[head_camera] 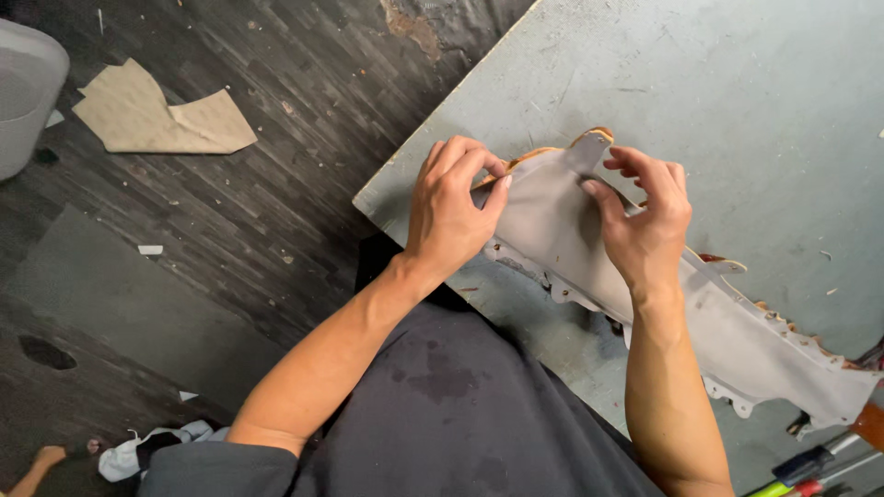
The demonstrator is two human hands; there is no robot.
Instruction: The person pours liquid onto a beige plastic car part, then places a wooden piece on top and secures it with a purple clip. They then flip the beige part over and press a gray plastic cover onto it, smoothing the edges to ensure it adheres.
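Note:
A long curved part covered in grey fabric (pixel 562 230), with a tan wooden edge and notched tabs along its rim, lies across the near corner of a grey-blue worktable (pixel 737 83). My left hand (pixel 451 207) grips its left end, with the fingers curled over the fabric edge. My right hand (pixel 645 225) pinches the fabric near the top middle with thumb and fingers. The part stretches away to the lower right, where its end (pixel 829 387) rests on the table.
Tools with red, yellow and dark handles (pixel 810 465) lie at the lower right. On the dark wood floor lie a beige fabric scrap (pixel 157 115), a grey sheet (pixel 120 294), a crumpled cloth (pixel 152 446) and a grey bin (pixel 23 92) at far left.

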